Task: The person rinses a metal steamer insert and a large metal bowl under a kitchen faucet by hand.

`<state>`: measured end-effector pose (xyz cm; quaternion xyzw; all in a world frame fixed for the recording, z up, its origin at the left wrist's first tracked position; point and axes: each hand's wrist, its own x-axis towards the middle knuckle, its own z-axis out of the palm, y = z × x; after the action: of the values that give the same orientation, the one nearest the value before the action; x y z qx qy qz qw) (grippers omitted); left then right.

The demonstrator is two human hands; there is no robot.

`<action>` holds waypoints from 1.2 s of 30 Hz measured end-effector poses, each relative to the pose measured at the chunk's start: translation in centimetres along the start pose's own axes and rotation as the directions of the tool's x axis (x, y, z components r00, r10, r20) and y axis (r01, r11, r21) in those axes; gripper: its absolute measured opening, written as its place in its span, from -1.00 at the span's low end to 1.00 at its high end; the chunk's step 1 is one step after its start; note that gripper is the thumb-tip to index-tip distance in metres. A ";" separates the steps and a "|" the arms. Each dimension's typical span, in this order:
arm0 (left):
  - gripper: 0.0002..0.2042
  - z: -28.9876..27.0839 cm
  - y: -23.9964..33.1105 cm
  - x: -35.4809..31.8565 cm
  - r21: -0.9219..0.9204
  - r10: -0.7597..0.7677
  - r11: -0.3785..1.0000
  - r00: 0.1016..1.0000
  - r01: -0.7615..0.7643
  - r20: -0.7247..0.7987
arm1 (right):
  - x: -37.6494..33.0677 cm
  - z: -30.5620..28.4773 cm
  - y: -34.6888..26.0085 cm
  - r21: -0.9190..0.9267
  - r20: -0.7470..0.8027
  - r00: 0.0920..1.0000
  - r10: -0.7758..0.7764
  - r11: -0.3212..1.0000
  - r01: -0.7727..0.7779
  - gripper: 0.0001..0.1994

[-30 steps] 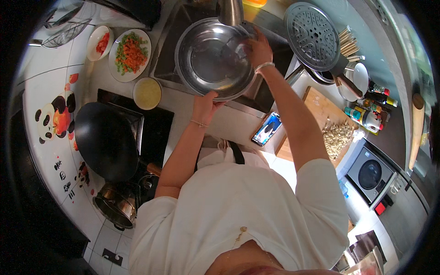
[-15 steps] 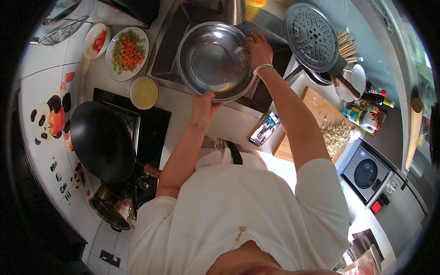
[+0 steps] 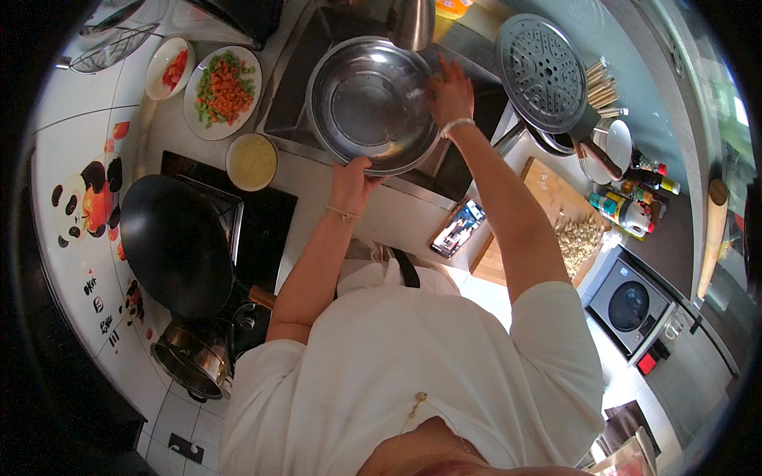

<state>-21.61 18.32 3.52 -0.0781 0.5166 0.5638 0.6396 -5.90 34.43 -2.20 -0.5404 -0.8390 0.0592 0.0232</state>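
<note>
A wide, shiny metal bowl (image 3: 369, 107) is over the sink (image 3: 286, 99), tilted slightly. My left hand (image 3: 353, 186) grips its near rim, thumb on top and fingers underneath. At the bowl's right side, my right hand (image 3: 452, 91) has its fingers stretched out and a little apart; the fingertips are at the rim and inner wall. Whether those fingertips press on the metal is hard to make out. The bowl looks wet inside, with no food visible in it. Just beyond the rim hangs a metal faucet (image 3: 413, 24).
Left of the sink are a plate of diced vegetables (image 3: 222, 51), a small bowl of red pieces (image 3: 169, 87) and a bowl of yellow liquid (image 3: 252, 163). A black wok (image 3: 178, 246) sits on the stove. To the right are a phone (image 3: 458, 228), a cutting board (image 3: 548, 178) and a perforated lid (image 3: 544, 71).
My right hand has shifted slightly at the rim, its fingers lifting and spreading more. The faucet appears a little lower in view. My left hand keeps its grip on the bowl.
</note>
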 end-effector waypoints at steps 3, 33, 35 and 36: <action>-0.67 -0.3 0.2 0.6 -0.015 0.018 1.000 0.999 -0.017 0.045 | -2.7 1.9 -1.3 0.089 0.022 1.000 -0.023 0.996 0.021 -0.80; -0.64 -12.8 -4.4 -0.3 0.521 -0.134 0.801 0.937 0.294 -0.322 | -11.7 0.3 -6.9 0.592 0.259 0.927 -0.271 0.803 0.070 -0.53; -0.60 -13.6 -4.6 0.0 0.465 -0.154 0.836 0.938 0.292 -0.312 | -12.1 0.7 -6.7 0.625 0.141 0.941 -0.308 0.764 0.156 -0.56; -0.60 -12.8 -4.4 -0.6 0.493 -0.112 0.828 0.939 0.268 -0.324 | -11.9 0.9 -6.3 0.642 0.054 0.950 -0.307 0.740 0.202 -0.59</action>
<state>-25.28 7.67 -3.95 -0.0294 0.7270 0.3150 0.6094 -6.76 20.91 -1.96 -0.3752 -0.8358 0.3741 0.1443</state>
